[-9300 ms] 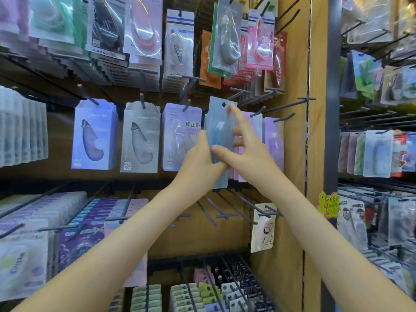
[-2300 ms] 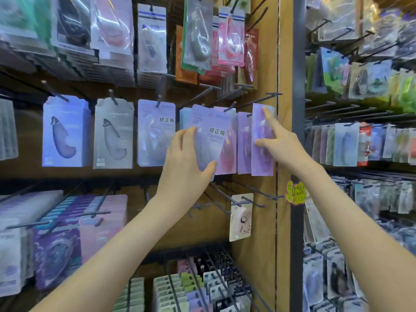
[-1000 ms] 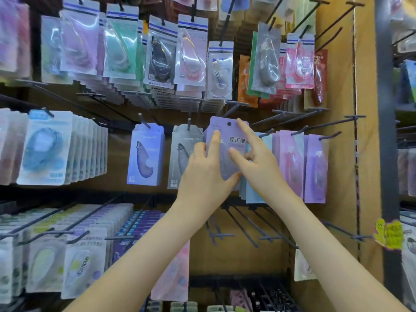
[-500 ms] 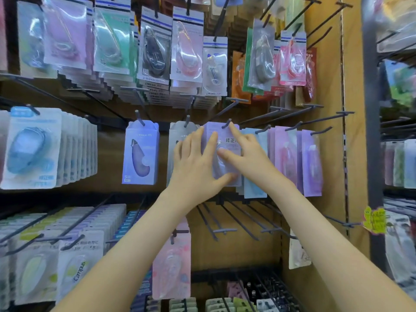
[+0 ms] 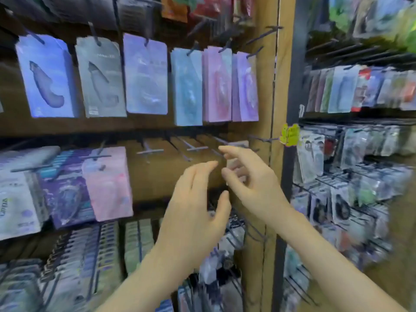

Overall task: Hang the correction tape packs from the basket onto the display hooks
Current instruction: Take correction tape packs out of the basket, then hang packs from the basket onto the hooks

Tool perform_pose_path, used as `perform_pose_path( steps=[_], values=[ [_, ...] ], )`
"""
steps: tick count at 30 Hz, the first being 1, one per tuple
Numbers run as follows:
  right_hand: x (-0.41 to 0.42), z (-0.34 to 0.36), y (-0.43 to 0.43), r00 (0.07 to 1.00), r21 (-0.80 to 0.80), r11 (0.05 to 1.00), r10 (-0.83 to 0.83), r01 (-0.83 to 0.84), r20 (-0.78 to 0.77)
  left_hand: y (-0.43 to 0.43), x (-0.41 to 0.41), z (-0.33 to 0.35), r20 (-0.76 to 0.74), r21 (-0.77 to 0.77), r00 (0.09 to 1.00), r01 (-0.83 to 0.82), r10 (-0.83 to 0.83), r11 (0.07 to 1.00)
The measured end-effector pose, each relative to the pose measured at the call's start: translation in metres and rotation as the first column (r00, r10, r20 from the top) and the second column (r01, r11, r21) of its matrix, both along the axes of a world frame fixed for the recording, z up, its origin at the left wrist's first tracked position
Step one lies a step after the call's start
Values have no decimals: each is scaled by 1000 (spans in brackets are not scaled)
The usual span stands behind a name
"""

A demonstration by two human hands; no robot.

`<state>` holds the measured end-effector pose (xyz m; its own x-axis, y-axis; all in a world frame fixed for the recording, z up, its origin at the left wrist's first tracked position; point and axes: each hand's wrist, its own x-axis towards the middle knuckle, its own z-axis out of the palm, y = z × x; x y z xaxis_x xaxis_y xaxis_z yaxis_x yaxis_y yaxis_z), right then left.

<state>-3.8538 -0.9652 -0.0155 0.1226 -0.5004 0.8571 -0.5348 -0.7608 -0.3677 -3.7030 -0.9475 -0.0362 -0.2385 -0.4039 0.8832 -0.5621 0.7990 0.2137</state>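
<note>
— Lavender correction tape pack (image 5: 146,75): where is it?
— Hanging on a hook in the upper row, beside a blue pack (image 5: 186,86), a pink pack (image 5: 217,86) and a purple pack (image 5: 246,86).
— And the hands?
— The left hand (image 5: 198,206) and right hand (image 5: 254,190) hover well below, before bare hooks (image 5: 153,152); each grip is spread loose, holding nothing.

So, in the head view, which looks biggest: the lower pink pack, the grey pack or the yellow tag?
Largest: grey pack and pink pack, too alike to rank.
Smallest: yellow tag, clearly.
</note>
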Motion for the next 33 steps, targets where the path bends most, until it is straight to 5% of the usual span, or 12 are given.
perform_pose_path(
  steps=[6, 11, 14, 18, 25, 27, 30, 33],
  values=[
    [-145, -156, 53, 992, 429, 894, -107, 127, -69, 25, -128, -144, 172, 462, 975, 45, -139, 886],
    [-248, -290, 100, 986, 703, 693, -144, 158, -79, 54, -241, -272, 218, 752, 963, -61, -160, 657],
    [-290, -375, 118, 985, 832, 533, -154, 153, -82, 67, -287, -357, 248, 824, 955, -118, -165, 555],
    [-324, -504, 158, 976, 935, 317, -197, 158, -97, 102, -308, -480, 368, 909, 906, -303, -208, 288],
    [-341, -772, 251, 939, 983, -75, -293, 168, -183, 167, -291, -752, 398, 901, 865, -432, -304, -49],
    [-337, -848, 270, 927, 969, -177, -304, 170, -218, 185, -282, -836, 425, 876, 828, -478, -367, -63],
    [-327, -951, 288, 904, 934, -320, -335, 156, -266, 196, -282, -930, 481, 831, 660, -554, -577, 59],
    [-303, -1024, 281, 920, 929, -289, -243, 233, -307, 190, -289, -988, 617, 738, 435, -609, -656, 291]
  ],
)
